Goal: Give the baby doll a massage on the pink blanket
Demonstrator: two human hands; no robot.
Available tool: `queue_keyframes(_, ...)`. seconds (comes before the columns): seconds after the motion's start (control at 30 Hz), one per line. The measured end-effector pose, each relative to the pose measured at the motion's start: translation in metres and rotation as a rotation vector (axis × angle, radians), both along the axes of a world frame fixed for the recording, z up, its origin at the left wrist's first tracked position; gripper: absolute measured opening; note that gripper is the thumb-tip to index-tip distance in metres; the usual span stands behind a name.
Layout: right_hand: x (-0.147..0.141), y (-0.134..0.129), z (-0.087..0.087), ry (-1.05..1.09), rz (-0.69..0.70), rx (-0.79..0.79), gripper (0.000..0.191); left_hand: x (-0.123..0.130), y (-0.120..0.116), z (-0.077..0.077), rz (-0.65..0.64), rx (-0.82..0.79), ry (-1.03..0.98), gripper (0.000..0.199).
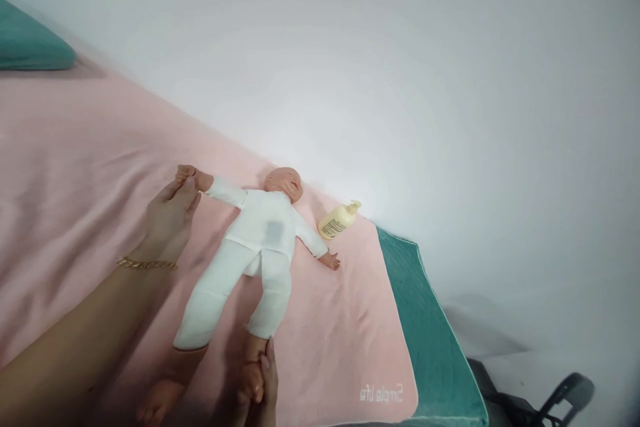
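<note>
A baby doll with a white cloth body lies on its back on a pink blanket, arms and legs spread. My left hand, with a gold chain bracelet on the wrist, pinches the doll's hand at the left. At the bottom of the view my right hand is closed round the doll's foot on the right side, partly hidden by that foot. Beside the doll's other arm, a pale yellow pump bottle lies tilted on the blanket.
A green pillow rests at the upper left. Green fabric shows beyond the blanket's right edge. A white wall rises behind the bed. A black object stands at the lower right.
</note>
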State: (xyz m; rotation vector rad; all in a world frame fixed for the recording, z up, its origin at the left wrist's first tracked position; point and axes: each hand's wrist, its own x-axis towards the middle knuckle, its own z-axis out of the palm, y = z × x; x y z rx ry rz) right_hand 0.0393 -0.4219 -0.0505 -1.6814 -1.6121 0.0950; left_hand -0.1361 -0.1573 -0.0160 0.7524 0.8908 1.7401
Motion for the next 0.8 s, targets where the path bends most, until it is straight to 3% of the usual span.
queue_keyframes(0.13,0.011,0.015,-0.012,0.066,-0.048,0.097,0.040,0.007,-0.004,0.013,0.019,0.052,-0.021,0.031)
queue_keyframes(0.3,0.029,0.047,-0.006,0.140,-0.057,0.168,0.048,0.018,-0.019,0.030,-0.076,0.103,0.218,0.038)
queue_keyframes(0.43,0.035,0.073,0.015,0.242,-0.018,0.149,0.047,0.024,-0.022,0.021,-0.191,0.125,0.463,0.034)
queue_keyframes(0.53,0.035,0.088,0.027,0.293,-0.039,0.145,0.048,0.029,-0.018,0.006,-0.312,0.320,0.607,0.026)
queue_keyframes(0.67,0.032,0.100,0.032,0.309,-0.014,0.159,0.046,0.033,-0.012,-0.002,-0.383,0.580,0.856,0.026)
queue_keyframes(0.8,0.027,0.101,0.033,0.294,0.026,0.191,0.044,0.034,-0.010,-0.002,-0.391,0.654,0.937,0.030)
